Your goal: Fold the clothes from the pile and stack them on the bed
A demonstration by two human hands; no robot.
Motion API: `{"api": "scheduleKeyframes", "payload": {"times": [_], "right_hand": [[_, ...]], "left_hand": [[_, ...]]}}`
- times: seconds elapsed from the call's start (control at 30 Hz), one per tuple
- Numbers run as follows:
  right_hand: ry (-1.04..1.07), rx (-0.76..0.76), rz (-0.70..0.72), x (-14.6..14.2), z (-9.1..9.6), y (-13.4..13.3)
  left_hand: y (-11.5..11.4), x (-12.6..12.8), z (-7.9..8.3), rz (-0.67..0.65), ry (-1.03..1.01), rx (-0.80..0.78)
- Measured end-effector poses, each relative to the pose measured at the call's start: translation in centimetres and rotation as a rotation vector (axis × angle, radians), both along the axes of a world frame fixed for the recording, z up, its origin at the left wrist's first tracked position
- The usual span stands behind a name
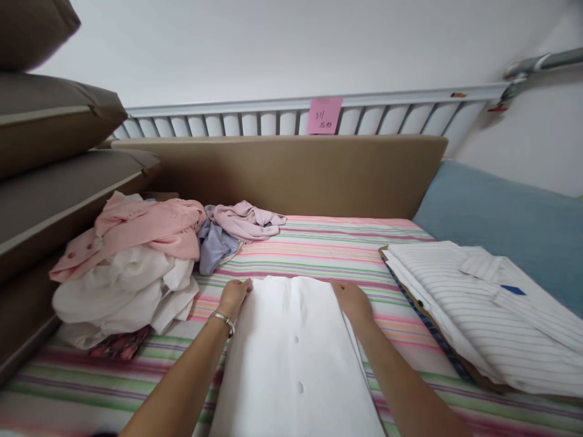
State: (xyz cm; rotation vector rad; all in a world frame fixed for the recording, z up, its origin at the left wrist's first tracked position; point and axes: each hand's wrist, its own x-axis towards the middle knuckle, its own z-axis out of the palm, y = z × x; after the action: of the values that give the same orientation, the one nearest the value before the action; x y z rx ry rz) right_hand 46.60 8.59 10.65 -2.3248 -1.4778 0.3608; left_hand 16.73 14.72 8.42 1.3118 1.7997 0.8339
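Observation:
A white buttoned garment (291, 352) lies folded into a long strip on the striped bed sheet (337, 243), running away from me. My left hand (234, 295), with a bracelet on the wrist, pinches the garment's far left corner. At the far right corner my right hand (351, 300) grips the cloth with its fingers curled over the edge. Both hands sit at the garment's far end, about a hand's width from the bare sheet beyond.
A heap of unfolded clothes (132, 261), pink and white, lies at the left beside stacked brown cushions (50, 170). A folded striped shirt (492, 309) rests on a pile at the right. A brown headboard (291, 173) and a white rail with a pink note (324, 115) stand behind.

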Motion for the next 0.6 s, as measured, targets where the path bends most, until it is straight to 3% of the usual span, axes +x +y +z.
{"api": "scheduleKeyframes", "payload": {"times": [0.2, 0.47, 0.6], "right_hand": [[0.024, -0.038, 0.032, 0.8, -1.0, 1.5], [-0.169, 0.127, -0.044, -2.1, 1.3, -1.0], [-0.231, 0.021, -0.071, -3.0, 0.5, -1.1]], "left_hand": [[0.3, 0.2, -0.4, -0.009, 0.122, 0.007], [-2.1, 0.9, 2.2, 0.0, 0.366, 0.177], [-3.2, 1.2, 1.5, -0.034, 0.55, 0.126]]}}
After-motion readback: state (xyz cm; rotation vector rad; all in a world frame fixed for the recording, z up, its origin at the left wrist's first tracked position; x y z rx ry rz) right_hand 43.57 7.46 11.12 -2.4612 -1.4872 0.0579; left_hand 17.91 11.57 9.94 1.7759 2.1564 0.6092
